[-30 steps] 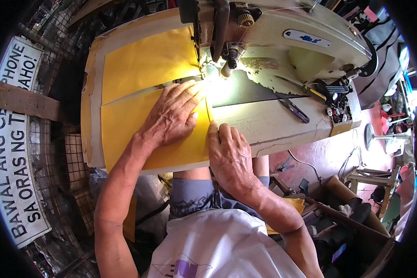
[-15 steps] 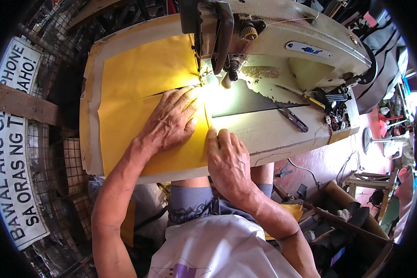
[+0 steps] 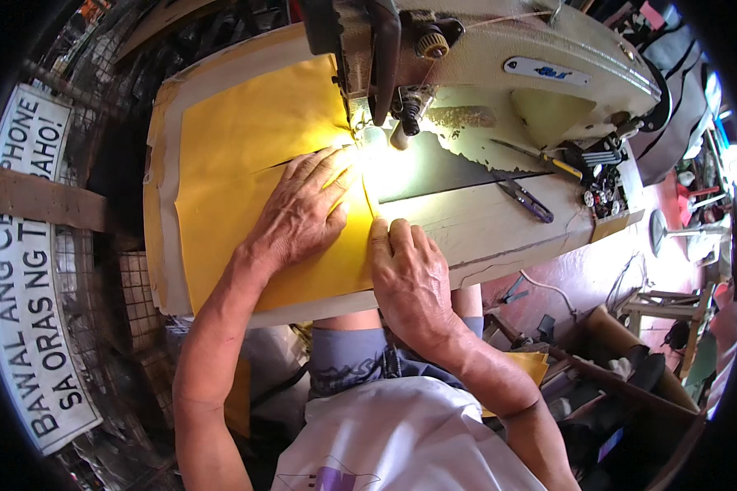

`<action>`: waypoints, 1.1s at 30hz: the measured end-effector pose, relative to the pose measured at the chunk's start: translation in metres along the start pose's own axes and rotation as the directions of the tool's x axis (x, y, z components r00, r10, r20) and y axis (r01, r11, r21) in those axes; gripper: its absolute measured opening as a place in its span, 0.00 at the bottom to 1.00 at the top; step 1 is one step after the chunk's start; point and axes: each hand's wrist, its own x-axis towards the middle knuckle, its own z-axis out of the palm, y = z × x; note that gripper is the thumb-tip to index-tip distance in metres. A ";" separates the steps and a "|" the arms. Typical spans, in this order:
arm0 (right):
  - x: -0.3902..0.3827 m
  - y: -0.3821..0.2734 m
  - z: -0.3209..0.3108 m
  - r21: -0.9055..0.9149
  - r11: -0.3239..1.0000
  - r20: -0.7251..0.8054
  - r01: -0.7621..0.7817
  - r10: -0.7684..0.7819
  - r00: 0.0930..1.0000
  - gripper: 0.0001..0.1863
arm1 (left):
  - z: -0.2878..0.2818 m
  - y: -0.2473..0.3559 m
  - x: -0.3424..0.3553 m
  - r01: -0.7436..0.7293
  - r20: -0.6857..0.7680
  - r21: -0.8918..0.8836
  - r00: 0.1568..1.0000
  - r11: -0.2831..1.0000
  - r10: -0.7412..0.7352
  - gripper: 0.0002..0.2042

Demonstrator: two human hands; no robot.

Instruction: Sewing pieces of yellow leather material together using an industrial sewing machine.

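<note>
My left hand (image 3: 303, 209) lies on the yellow sheet (image 3: 229, 245), fingers slightly apart and flat, their tips beside the brightly lit presser foot of the sewing machine (image 3: 491, 57). My right hand (image 3: 409, 278) pinches the sheet's folded right edge nearer me, with its fingers curled. The upper part of the yellow material (image 3: 254, 110) extends behind my left fingers, with a narrow dark slit showing beside them. The lamp's glare hides the exact needle point and some fingertips.
On the machine bed (image 3: 483, 245) lie black snips (image 3: 524, 200) and a yellow-handled tool (image 3: 561, 164), near a holder of bobbins and small tools (image 3: 598, 184). Wire mesh and a lettered sign (image 3: 24, 270) stand at left. Beyond the table's right end are a stool (image 3: 663, 307) and clutter.
The dark gap between the upper and lower yellow material has narrowed. Both hands keep almost the same grip and place on the sheet; the whole view has shifted slightly.
</note>
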 end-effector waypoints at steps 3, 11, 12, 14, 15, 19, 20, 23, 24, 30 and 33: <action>0.001 0.000 -0.002 0.007 1.000 -0.001 0.004 -0.004 1.000 0.18 | -0.002 0.001 0.000 0.014 -0.001 -0.001 1.000 1.000 -0.014 0.21; 0.001 0.002 -0.002 0.001 1.000 0.019 -0.013 0.013 1.000 0.17 | -0.002 0.007 0.006 0.033 -0.011 0.002 0.999 0.999 -0.033 0.20; 0.002 0.001 -0.001 -0.006 1.000 0.008 -0.009 0.009 1.000 0.17 | -0.002 0.005 0.005 0.028 -0.008 0.000 1.000 1.000 -0.028 0.20; 0.008 0.001 0.002 -0.011 1.000 0.003 -0.005 0.005 1.000 0.16 | -0.002 0.000 0.005 0.016 -0.027 0.016 1.000 1.000 -0.015 0.20; 0.010 0.001 0.004 -0.013 1.000 -0.003 -0.004 0.004 1.000 0.15 | -0.001 -0.001 0.006 0.019 -0.030 0.017 0.999 1.000 -0.018 0.20; 0.009 0.003 0.006 -0.008 1.000 -0.028 0.003 -0.004 1.000 0.14 | 0.002 0.000 0.005 -0.004 -0.028 0.072 1.000 0.997 0.006 0.18; 0.009 0.005 0.006 -0.006 1.000 -0.017 -0.003 0.003 1.000 0.13 | 0.002 0.002 0.003 -0.021 -0.003 0.099 1.000 0.995 0.022 0.17; 0.009 0.006 0.002 -0.010 1.000 0.007 -0.006 0.006 1.000 0.13 | 0.006 0.020 -0.001 0.037 -0.079 -0.008 0.996 0.999 -0.037 0.16; 0.009 0.006 0.001 -0.019 1.000 0.019 0.000 0.000 1.000 0.13 | 0.004 0.020 -0.001 0.037 -0.076 -0.009 0.996 0.999 -0.037 0.16; 0.021 0.009 0.008 0.004 1.000 -0.031 -0.011 0.011 0.999 0.11 | -0.001 0.008 0.007 0.025 -0.053 -0.020 0.998 0.999 -0.026 0.16; 0.027 0.008 0.013 -0.021 1.000 -0.051 0.009 -0.010 0.999 0.11 | 0.000 0.002 0.008 0.007 -0.056 -0.012 0.998 1.000 -0.008 0.16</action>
